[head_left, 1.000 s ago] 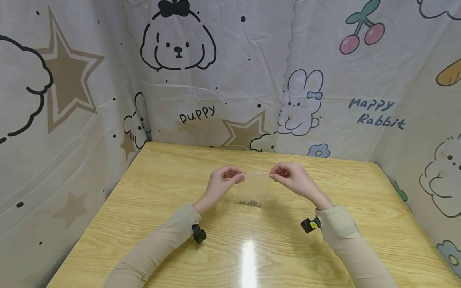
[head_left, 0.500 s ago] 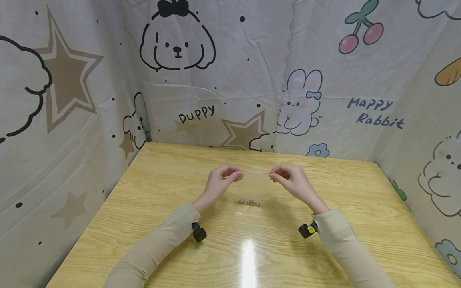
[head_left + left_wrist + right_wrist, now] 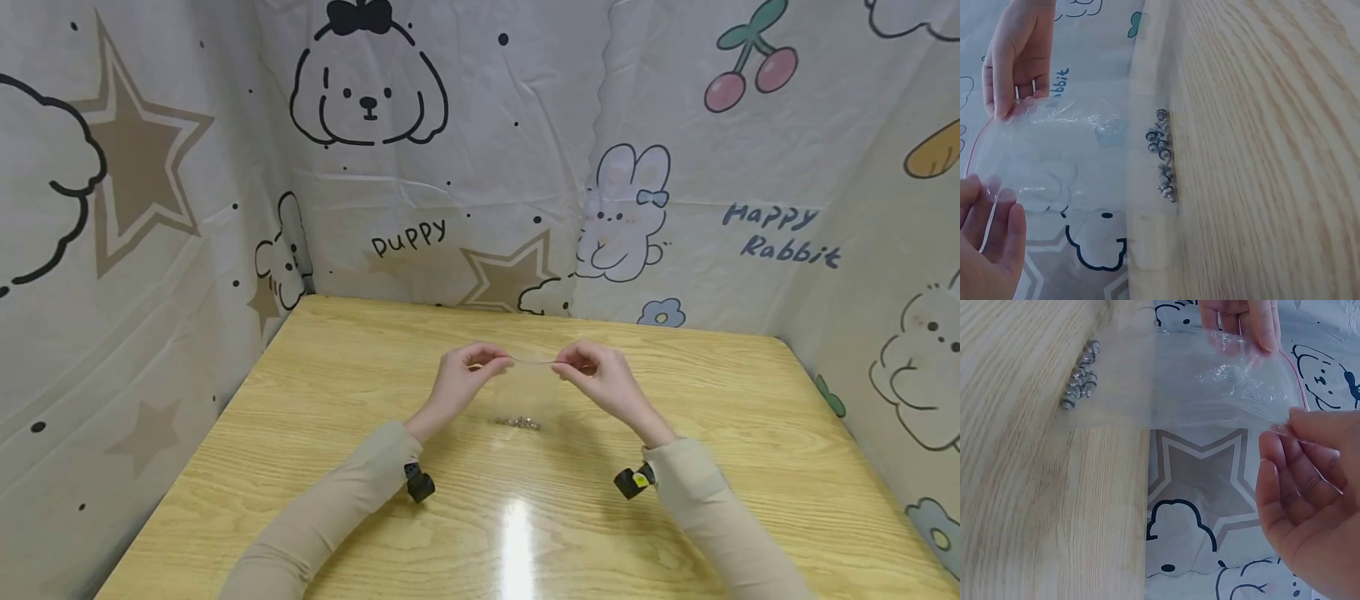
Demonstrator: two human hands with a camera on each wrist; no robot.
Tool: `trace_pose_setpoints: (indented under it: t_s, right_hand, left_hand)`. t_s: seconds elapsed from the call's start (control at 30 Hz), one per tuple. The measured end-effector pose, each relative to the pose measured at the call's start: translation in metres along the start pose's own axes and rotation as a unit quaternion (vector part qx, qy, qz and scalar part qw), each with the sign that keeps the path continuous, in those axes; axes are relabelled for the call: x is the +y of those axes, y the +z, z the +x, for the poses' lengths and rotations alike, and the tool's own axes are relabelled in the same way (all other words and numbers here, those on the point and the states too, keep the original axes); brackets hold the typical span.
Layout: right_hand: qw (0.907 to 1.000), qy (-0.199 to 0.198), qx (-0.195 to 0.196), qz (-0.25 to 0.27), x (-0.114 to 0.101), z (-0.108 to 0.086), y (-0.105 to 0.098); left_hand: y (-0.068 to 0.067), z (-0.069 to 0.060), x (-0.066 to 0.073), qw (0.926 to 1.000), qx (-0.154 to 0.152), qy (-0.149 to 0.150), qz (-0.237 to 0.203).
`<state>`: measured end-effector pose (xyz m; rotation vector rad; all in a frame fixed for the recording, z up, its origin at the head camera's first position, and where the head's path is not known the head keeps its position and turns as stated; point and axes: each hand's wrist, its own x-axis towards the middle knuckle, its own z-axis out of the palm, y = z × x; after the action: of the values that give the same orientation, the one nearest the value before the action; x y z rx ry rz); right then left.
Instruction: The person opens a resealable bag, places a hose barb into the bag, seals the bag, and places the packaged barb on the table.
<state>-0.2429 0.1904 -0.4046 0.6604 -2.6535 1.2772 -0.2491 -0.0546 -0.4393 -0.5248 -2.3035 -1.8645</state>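
Observation:
Between both hands hangs a clear zip bag (image 3: 1072, 150) with a red line along its top edge. Small metal screws (image 3: 1161, 150), several of them, lie along its bottom; they also show as screws (image 3: 1082, 375) in the right wrist view. My left hand (image 3: 459, 385) pinches one top corner between thumb and fingers. At the opposite top corner, my right hand (image 3: 606, 385) pinches the edge likewise. In the head view the bag is nearly invisible, and only its top edge and the screws (image 3: 519, 422) stand out. Whether the zip is sealed, I cannot tell.
A light wooden table (image 3: 337, 500) lies beneath the hands, with a bright reflection at its front middle. Printed cloth (image 3: 465, 150) with cartoon animals and stars walls in the back and both sides. A small black camera (image 3: 633, 481) sits on the right wrist, another camera (image 3: 418, 483) on the left.
My right hand has shifted slightly left, toward the left hand, so the bag's top edge spans a little less. Both hands keep their pinch on it.

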Motion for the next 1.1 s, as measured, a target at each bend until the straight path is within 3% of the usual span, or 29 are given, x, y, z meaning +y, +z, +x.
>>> trace_pose_setpoints:
  t_s: [0.2,0.53,0.9,1.1]
  right_hand:
    - [0.9997,-0.02,0.011,-0.011,-0.001,0.001,0.003]
    - [0.9996,-0.016,0.021,0.007,0.001,0.003,0.01]
    - [0.9986,-0.048,0.023,-0.001,-0.001,0.005,0.013]
    - [0.9989,-0.045,0.012,0.004,-0.003,0.007,0.015]
  left_hand:
    - [0.003,0.001,0.002,1.0,0.0,0.007,0.006]
    - [0.007,0.001,0.003,0.9996,-0.006,0.021,0.019]
    - [0.01,0.004,0.006,0.9988,-0.028,0.016,0.037]
    - [0.011,0.005,0.008,0.9986,-0.036,0.012,0.038]
